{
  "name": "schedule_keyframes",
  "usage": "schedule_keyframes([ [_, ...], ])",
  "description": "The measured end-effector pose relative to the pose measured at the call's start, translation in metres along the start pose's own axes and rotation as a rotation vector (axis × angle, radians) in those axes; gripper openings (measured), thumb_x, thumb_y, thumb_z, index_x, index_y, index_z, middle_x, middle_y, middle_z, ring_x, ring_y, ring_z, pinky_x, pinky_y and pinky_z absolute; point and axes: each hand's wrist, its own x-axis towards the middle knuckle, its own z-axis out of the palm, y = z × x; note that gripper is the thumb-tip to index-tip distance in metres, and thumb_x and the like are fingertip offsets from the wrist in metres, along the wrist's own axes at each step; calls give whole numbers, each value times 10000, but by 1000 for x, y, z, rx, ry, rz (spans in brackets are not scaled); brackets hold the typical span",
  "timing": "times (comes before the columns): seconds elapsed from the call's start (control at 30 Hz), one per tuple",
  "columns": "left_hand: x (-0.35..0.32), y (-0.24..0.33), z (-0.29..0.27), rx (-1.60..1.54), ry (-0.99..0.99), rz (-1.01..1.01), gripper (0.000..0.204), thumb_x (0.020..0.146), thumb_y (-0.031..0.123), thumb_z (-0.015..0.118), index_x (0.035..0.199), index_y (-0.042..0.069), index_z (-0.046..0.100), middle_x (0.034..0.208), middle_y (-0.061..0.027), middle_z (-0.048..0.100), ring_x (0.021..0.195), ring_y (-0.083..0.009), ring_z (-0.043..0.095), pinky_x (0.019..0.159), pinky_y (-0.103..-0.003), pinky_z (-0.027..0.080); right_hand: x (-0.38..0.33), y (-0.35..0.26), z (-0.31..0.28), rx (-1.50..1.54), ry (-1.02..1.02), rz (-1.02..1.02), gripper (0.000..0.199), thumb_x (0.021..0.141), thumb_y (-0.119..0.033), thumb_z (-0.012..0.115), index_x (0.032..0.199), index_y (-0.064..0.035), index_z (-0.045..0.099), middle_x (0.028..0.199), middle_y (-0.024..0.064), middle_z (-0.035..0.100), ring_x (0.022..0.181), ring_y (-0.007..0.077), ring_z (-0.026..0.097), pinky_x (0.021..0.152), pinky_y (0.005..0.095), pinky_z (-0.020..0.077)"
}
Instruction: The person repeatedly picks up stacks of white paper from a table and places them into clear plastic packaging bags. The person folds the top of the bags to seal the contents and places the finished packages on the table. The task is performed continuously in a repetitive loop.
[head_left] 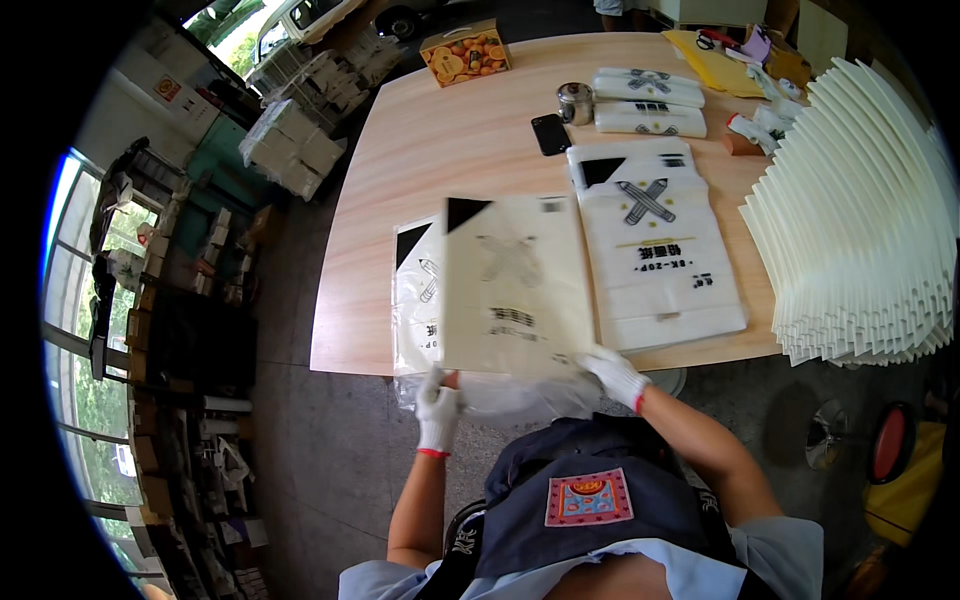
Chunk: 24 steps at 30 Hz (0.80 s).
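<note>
In front of me a clear plastic bag of cream paper (pixel 510 270), printed with crossed pencils and a black corner, lies at the table's near edge. Its loose clear end hangs over the edge. My left hand (pixel 437 412), in a white glove with a red cuff, closes on the bag's near left edge. My right hand (pixel 614 378), gloved the same way, grips the bag's near right corner. Partly hidden beneath it, to the left, is another printed bag (pixel 415 290). A pile of flat printed bags (pixel 660 270) lies just to the right.
Fanned white paper stacks (pixel 850 220) stand at the table's right. Farther back are a black phone (pixel 550 134), a metal canister (pixel 575 103), rolled or folded printed bags (pixel 650 103), an orange-printed carton (pixel 466 55) and red-handled scissors (pixel 715 40). A stool (pixel 826 435) stands right of me.
</note>
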Motion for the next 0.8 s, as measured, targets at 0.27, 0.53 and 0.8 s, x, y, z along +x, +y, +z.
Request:
schedule_keyframes([
  [0.27,94,-69,-113,240,48,-70,119,887,165,572,918,60,618,560,68,430,463,-39,386,419,-217,292,87,-5,120,-121,28,169,207,872,-195,615,1025,-56,633,903,25,644,804,109,568,721,262,463],
  [0.53,72,-18,-16,912,119,602,401,702,70,712,1086,89,600,1046,-132,603,943,-290,566,806,-391,477,7,20,88,124,-220,364,402,801,-157,684,1150,-20,540,866,73,656,646,166,607,517,292,499],
  [0.8,5,13,270,751,-771,911,260,782,228,647,1024,133,627,1036,-83,631,991,-264,580,837,-381,458,-63,13,-3,98,18,231,384,847,-146,617,1187,-15,497,871,85,626,635,131,574,535,269,495],
])
